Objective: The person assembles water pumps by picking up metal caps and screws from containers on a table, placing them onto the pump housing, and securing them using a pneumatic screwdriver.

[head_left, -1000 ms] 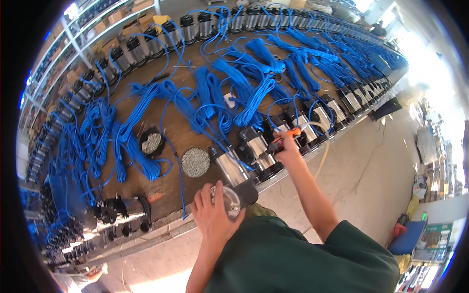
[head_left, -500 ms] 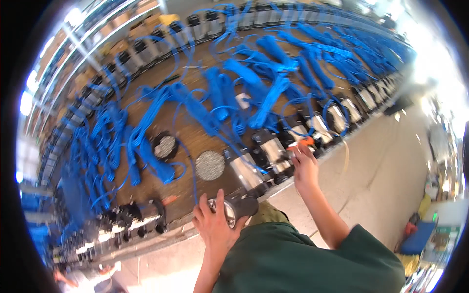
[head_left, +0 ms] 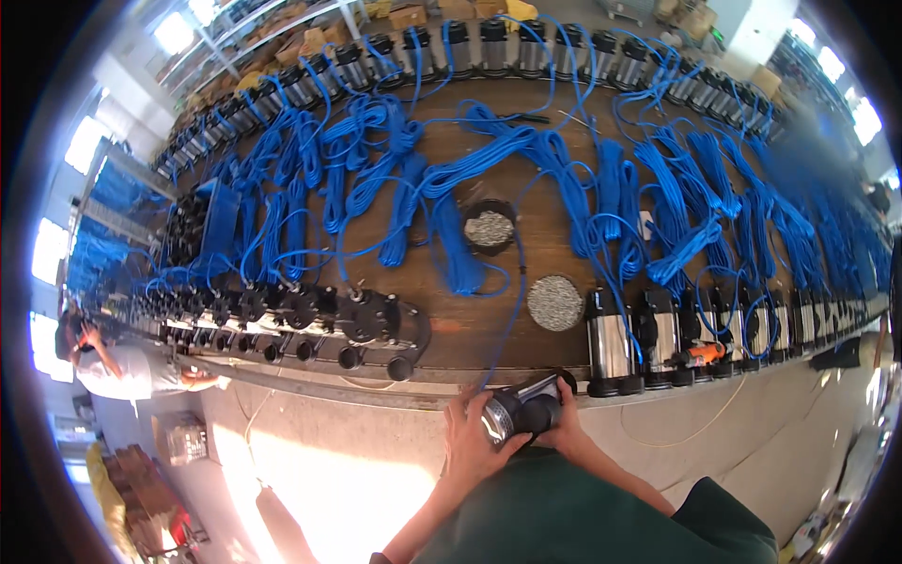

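Both hands hold one pump at the near edge of the wooden bench.

The left hand (head_left: 470,442) wraps around the shiny metal end of the pump (head_left: 521,414), and the right hand (head_left: 567,425) closes on its black end — the pump lies on its side, just in front of the bench (head_left: 451,329). Behind the pump, on the bench, sits a round dish of small grey parts (head_left: 555,303); to its right stands a row of upright pumps (head_left: 658,334) with an orange tool (head_left: 703,352) — blue cables (head_left: 451,197) cover the bench further back.

The head view looks steeply down, close over the workbench (head_left: 489,338).
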Tool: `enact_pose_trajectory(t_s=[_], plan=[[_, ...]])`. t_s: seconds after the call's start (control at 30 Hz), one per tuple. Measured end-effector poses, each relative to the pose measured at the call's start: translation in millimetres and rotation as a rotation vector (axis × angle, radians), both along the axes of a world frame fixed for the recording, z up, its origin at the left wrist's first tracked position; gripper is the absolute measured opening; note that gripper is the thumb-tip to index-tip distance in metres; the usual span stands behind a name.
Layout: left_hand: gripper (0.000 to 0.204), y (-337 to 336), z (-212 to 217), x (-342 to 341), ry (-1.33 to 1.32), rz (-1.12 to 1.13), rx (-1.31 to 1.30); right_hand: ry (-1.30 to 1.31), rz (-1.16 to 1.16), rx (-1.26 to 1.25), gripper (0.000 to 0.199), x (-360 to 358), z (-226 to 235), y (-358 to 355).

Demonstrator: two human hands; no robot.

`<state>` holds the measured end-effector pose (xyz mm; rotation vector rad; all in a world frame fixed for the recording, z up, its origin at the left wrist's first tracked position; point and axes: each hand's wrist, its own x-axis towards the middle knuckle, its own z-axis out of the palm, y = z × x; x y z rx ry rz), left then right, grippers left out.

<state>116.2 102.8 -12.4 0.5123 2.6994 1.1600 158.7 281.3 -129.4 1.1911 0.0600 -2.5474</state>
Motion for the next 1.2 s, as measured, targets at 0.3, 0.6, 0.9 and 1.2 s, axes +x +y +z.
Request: enact_pose_trajectory(t_s=[0.3, 0.6, 0.9, 1.2], plan=[[0.083, -117.9, -40.3, -3.9, -1.307, -0.130, 1.231, 0.217, -0.202, 0.931, 0.063, -60.0, 82.5, -55.0], [0.028, -39.2, -204.7, -85.1, -0.886, 0.300, 0.644, 0.989, 0.180, 1.819, 0.102, -151.9, 58.3, -79.8], [0.024, -35.5, -209.4, -83.1, -0.836, 0.432, 0.699, 0.808, 0.500, 2.184, 0.083, -97.8, 60.8, -32.5], [0.037, 0.7, -173.5, 3.8, -0.725, 0.968, 0.927, 0.266, 1.240, 2.275, 0.052, -88.2, 96.3, 148.2]])
